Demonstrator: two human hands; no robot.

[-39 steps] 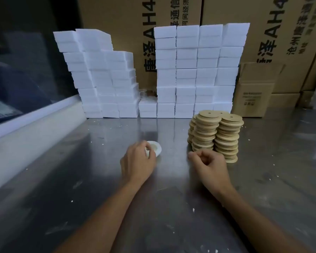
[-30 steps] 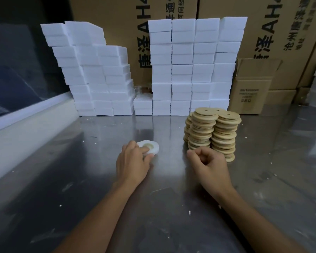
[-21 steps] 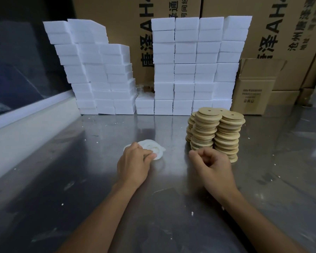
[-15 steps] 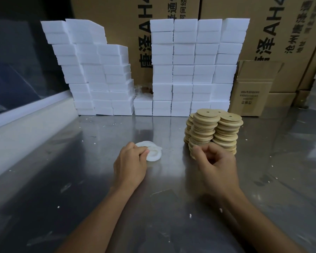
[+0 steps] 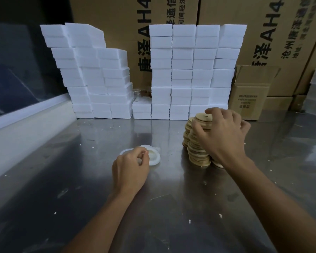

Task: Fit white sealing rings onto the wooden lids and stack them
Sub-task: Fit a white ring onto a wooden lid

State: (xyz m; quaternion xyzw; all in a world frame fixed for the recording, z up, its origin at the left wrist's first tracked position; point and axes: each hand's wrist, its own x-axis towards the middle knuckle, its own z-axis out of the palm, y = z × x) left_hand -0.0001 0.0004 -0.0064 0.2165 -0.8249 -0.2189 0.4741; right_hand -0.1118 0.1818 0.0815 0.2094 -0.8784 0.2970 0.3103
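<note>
Large printed cardboard cartons (image 5: 263, 33) are standing along the back, with walls of white foam blocks (image 5: 190, 70) stacked in front of them on the steel table (image 5: 62, 179). A small cardboard box (image 5: 248, 95) is sitting to their right. The right hand (image 5: 221, 136) is reaching over the upright stacks of wooden lids (image 5: 195, 148), fingers spread and curling around the top lid. The left hand (image 5: 130, 168) is pinching the white sealing rings (image 5: 153, 157), which are lying flat just left of the stacks.
</note>
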